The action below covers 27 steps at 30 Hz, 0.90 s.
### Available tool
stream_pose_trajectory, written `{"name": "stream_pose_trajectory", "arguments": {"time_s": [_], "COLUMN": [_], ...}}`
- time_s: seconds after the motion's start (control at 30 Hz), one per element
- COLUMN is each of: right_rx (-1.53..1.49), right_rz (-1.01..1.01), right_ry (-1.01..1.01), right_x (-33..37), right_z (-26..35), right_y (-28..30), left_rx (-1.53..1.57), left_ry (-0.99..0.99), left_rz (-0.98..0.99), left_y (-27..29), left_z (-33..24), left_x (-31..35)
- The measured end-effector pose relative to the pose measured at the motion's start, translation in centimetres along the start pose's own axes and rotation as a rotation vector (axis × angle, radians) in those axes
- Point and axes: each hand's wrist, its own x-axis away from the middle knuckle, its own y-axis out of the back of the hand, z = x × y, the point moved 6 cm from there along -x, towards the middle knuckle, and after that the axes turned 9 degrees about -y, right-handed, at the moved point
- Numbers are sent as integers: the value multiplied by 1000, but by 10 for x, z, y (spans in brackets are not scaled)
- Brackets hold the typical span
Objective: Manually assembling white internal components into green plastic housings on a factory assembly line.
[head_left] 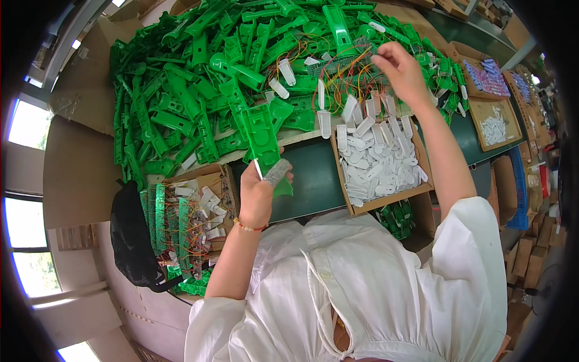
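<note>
My left hand [260, 190] is closed round a long green plastic housing [260, 130], hollow side showing, at the near edge of a large heap of similar green housings [181, 84]. A grey wrap [277, 173] covers its thumb. Up and to the right, my right hand [403, 75] pinches at the end of a tangle of green circuit boards [338, 65] with red and yellow wires. What lies between its fingertips is too small to make out. White oblong plastic pieces [324, 122] hang from the wires.
A shallow cardboard box [357, 211] of small white parts stands on the dark green table [304, 175]. Left of it, another box holds upright circuit boards [160, 217] and wired white pieces. A black bag [129, 235] hangs beside that. Trays with white parts [494, 128] stand far right.
</note>
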Motion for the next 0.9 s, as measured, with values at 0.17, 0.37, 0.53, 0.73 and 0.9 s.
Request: {"name": "stream_pose_trajectory", "arguments": {"time_s": [0.17, 0.37, 0.53, 0.73, 0.9], "right_rx": [248, 376, 201, 289, 20], "right_rz": [-21, 139, 179, 23, 264], "right_ry": [390, 765, 570, 599, 334], "right_x": [33, 143, 147, 154, 153], "right_z": [59, 116, 117, 116, 121], "right_y": [1, -53, -58, -69, -63], "left_rx": [-69, -376, -364, -593, 553], "left_ry": [-124, -357, -510, -452, 73], "left_rz": [-60, 127, -98, -177, -48], "left_y": [5, -31, -28, -21, -15], "left_z": [-10, -48, -59, -49, -20], "left_x": [-6, 4, 19, 8, -7]}}
